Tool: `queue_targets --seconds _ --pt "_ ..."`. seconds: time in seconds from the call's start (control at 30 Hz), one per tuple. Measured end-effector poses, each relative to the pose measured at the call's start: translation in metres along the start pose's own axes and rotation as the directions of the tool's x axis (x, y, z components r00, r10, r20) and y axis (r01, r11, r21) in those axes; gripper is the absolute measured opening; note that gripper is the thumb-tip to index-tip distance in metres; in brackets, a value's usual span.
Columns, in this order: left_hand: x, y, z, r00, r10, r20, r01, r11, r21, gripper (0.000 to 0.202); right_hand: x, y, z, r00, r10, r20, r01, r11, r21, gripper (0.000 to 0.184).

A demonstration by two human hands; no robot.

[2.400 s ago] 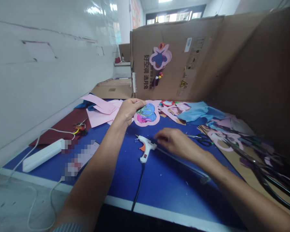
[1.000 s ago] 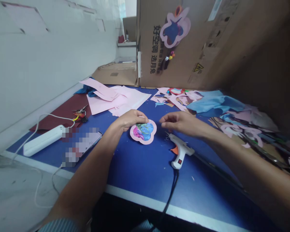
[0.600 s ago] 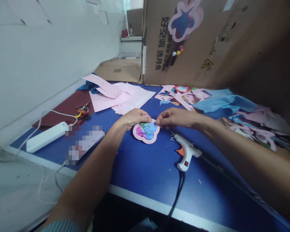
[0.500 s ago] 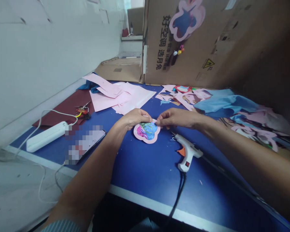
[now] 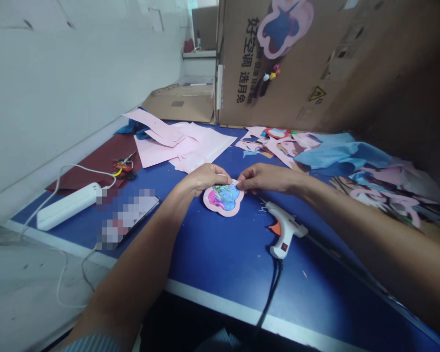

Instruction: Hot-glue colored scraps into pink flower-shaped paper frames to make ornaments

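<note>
Between my two hands is a small flower-shaped paper cutout (image 5: 225, 199) with a pale pink border and a blue, green and magenta middle. My left hand (image 5: 205, 179) pinches its upper left edge, thumb on top. The fingers of my right hand (image 5: 258, 178) are closed on its upper right edge. Just below my right forearm, a white hot glue gun (image 5: 285, 230) with an orange trigger lies on the blue table (image 5: 220, 259), its nozzle pointing up and left and its black cord running to the front edge.
Pink paper sheets (image 5: 190, 144) lie at the back left, beside dark red sheets (image 5: 91, 159) and keys (image 5: 124, 168). A white power strip (image 5: 69, 208) and a phone (image 5: 132, 222) are at left. Paper scraps and blue cloth (image 5: 342, 155) lie right. A cardboard box (image 5: 297, 93) stands behind.
Both hands stay on the flower cutout with almost no movement. The whole view has shifted very slightly.
</note>
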State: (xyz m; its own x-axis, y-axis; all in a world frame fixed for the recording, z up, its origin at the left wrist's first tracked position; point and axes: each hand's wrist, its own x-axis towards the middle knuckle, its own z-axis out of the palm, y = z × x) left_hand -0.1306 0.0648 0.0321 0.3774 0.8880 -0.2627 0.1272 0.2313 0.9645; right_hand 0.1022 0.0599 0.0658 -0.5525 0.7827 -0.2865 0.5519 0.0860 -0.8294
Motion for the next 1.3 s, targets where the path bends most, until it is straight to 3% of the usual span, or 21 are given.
queue_targets --seconds 0.23,0.4,0.6,0.73,0.87,1.0,1.13,1.3 --pt "0.001 0.002 0.002 0.997 -0.051 -0.056 0.054 0.997 0.056 0.012 0.006 0.003 0.003 1.0 0.002 -0.021 -0.002 1.0 0.004 0.026" --pt "-0.001 0.005 0.005 0.995 -0.068 -0.072 0.075 0.992 0.1 0.012 0.011 0.002 0.005 0.997 0.072 -0.017 -0.073 0.994 -0.08 0.02" --pt "-0.001 0.006 0.006 0.978 0.116 -0.174 -0.055 0.946 0.319 0.015 0.019 -0.003 0.005 0.981 0.174 -0.081 -0.189 0.953 -0.237 0.021" --pt "-0.001 0.007 0.007 0.934 0.293 -0.203 -0.106 0.773 0.625 0.01 0.024 -0.006 0.005 0.969 0.217 -0.118 -0.243 0.919 -0.311 0.021" --pt "-0.004 0.013 0.014 0.9 0.434 -0.042 -0.22 0.536 0.815 0.027 0.026 -0.009 0.007 0.959 0.247 -0.139 -0.282 0.888 -0.363 0.022" --pt "-0.013 0.018 0.019 0.934 0.338 0.116 -0.254 0.402 0.88 0.032 0.028 -0.012 0.009 0.953 0.264 -0.147 -0.301 0.86 -0.412 0.02" --pt "-0.032 0.012 0.02 0.929 0.297 0.221 -0.299 0.252 0.92 0.04 0.029 -0.016 0.01 0.957 0.257 -0.134 -0.289 0.836 -0.467 0.02" --pt "-0.053 -0.012 0.024 0.882 0.319 0.347 -0.422 0.208 0.882 0.047 0.03 -0.019 0.01 0.962 0.249 -0.109 -0.268 0.804 -0.531 0.02"
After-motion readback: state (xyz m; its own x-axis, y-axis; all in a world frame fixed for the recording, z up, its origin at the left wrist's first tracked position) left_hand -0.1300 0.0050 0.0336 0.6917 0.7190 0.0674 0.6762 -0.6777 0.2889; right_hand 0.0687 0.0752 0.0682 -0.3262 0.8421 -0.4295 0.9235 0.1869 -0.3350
